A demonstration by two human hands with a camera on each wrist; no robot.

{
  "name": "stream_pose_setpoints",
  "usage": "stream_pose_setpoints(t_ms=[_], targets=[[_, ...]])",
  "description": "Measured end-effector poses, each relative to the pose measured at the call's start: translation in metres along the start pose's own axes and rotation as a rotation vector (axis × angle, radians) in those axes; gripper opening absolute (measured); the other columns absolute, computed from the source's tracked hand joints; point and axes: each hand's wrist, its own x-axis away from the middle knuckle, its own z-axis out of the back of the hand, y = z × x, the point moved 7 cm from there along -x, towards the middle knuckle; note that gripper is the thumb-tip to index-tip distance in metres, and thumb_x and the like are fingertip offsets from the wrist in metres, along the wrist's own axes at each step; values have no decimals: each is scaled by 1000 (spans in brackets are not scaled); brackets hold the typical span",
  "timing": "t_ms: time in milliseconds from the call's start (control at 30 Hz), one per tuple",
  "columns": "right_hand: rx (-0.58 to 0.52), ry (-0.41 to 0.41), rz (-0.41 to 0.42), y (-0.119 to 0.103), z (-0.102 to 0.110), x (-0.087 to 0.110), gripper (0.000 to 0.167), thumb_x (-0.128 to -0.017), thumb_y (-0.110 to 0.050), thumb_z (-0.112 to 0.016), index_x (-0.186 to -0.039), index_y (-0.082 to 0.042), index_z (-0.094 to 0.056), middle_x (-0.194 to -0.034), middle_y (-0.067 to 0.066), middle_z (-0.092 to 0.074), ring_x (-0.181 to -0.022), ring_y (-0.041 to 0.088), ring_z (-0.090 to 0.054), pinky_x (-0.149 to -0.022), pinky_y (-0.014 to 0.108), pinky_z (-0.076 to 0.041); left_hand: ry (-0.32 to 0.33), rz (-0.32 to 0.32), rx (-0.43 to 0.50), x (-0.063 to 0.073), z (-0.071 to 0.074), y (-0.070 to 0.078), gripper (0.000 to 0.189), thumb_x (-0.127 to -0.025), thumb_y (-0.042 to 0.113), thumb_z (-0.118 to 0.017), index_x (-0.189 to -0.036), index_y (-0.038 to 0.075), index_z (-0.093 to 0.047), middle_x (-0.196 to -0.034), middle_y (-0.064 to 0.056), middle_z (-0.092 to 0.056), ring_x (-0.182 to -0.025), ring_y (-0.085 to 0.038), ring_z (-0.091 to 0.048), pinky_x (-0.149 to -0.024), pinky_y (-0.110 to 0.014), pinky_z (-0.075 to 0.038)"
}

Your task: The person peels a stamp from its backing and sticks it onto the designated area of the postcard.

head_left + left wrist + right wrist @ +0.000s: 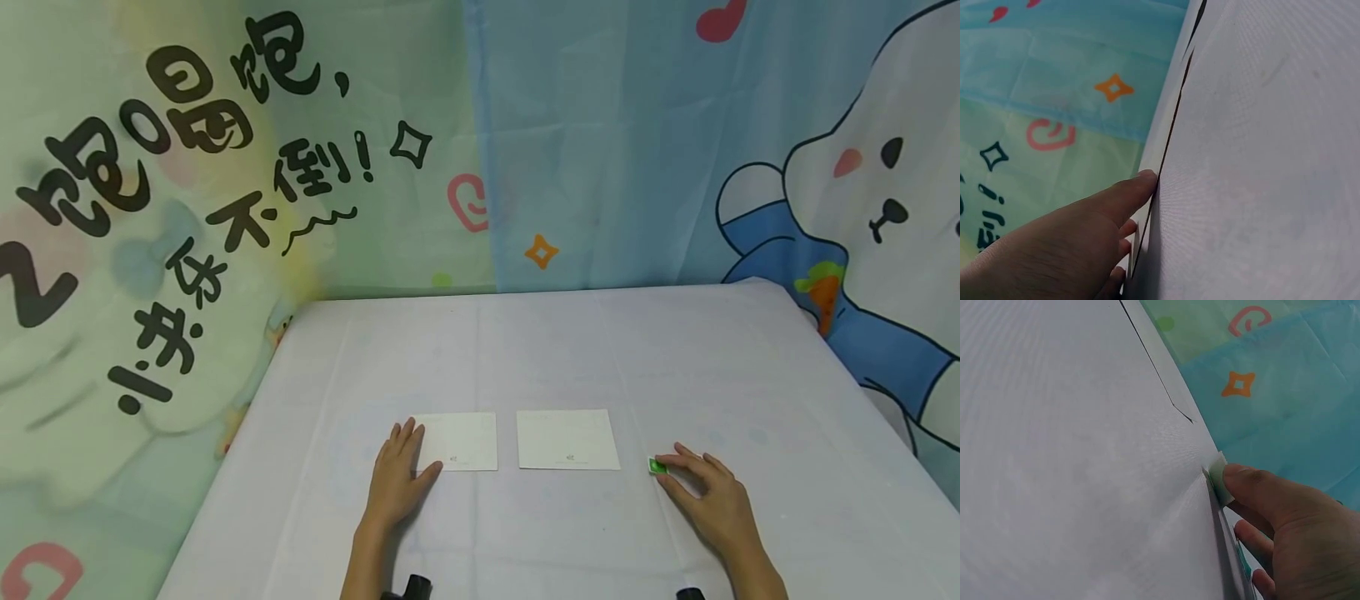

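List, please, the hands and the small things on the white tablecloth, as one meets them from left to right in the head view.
Left hand → left white card → right white card → small green-and-white piece → right hand.

white cards (465, 440) (567, 439): 2 (a pair) | green block (656, 467): 1 | hands (397, 483) (711, 497): 2 | table (540, 350): 1

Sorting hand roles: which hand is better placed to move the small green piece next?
Likely the right hand: it pinches the green piece; the left hand is at the edge of the left card.
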Motion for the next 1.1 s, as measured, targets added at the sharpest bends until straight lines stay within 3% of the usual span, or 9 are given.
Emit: stream_pose_setpoints(t_ms=[267, 367, 500, 567, 700, 800, 900, 1000, 1100], targets=[[-25, 38, 56, -4, 2, 0, 16, -76, -19, -76, -90, -14, -70, -109, 18, -64, -102, 39, -57, -104, 45, -24, 56, 80, 115, 0, 7, -4, 52, -87, 25, -64, -131, 2, -48, -143, -19, -34, -132, -37, -28, -102, -55, -24], [-36, 63, 88, -4, 3, 1, 13, -76, -18, -76, -88, -15, -71, -106, 15, -65, -107, 13, -57, -103, 41, -27, 105, 106, 160, 1, 12, -4, 47, -87, 20, -64, -128, 2, -51, -141, -20, -36, -128, -39, -33, -100, -54, -29], [-57, 89, 108, -5, 4, 1, 12, -76, -16, -76, -87, -13, -71, -97, 12, -68, -102, -22, -38, -101, 37, -30, 182, 139, 192, 5, 19, -1, 38, -87, 15, -64, -122, 3, -57, -135, -19, -45, -124, -38, -39, -98, -52, -33], [-59, 99, 96, -5, 5, 1, 12, -76, -15, -76, -87, -12, -71, -95, 11, -69, -100, -22, -39, -99, 39, -32, 216, 152, 214, 7, 21, 2, 32, -87, 12, -64, -117, 3, -60, -130, -18, -50, -123, -37, -42, -98, -50, -34], [-47, 108, 46, -5, 7, 2, 12, -76, -15, -76, -87, -12, -71, -97, 8, -69, -98, -3, -54, -90, 42, -39, 272, 149, 277, 12, 26, 13, 23, -86, 6, -63, -109, 2, -64, -119, -21, -57, -118, -39, -46, -93, -51, -38], [-67, 102, 26, -9, 8, 3, 13, -77, -16, -75, -89, -12, -71, -97, 5, -69, -95, -1, -55, -91, 26, -41, 294, 150, 306, 15, 28, 21, 19, -85, 4, -63, -104, 4, -66, -113, -21, -60, -114, -38, -51, -90, -51, -41], [-91, 92, 2, -13, 7, 4, 13, -79, -20, -74, -91, -16, -71, -91, -1, -70, -91, -10, -52, -84, 9, -35, 296, 146, 303, 17, 26, 29, 16, -85, 7, -64, -100, 6, -68, -107, -14, -65, -109, -34, -55, -88, -50, -43], [-106, 81, -30, -18, 6, 4, 11, -82, -26, -71, -92, -22, -71, -85, -6, -70, -88, -8, -54, -79, 7, -34, 280, 116, 297, 17, 21, 39, 13, -85, 8, -65, -98, 9, -68, -99, -5, -68, -103, -27, -60, -86, -45, -45], [-150, 78, -41, -26, 5, 4, 9, -83, -24, -70, -91, -23, -71, -83, -7, -69, -84, -7, -56, -78, 8, -36, 276, 46, 302, 16, 14, 53, 11, -86, 8, -65, -96, 10, -68, -93, 2, -69, -96, -20, -63, -83, -41, -48]])
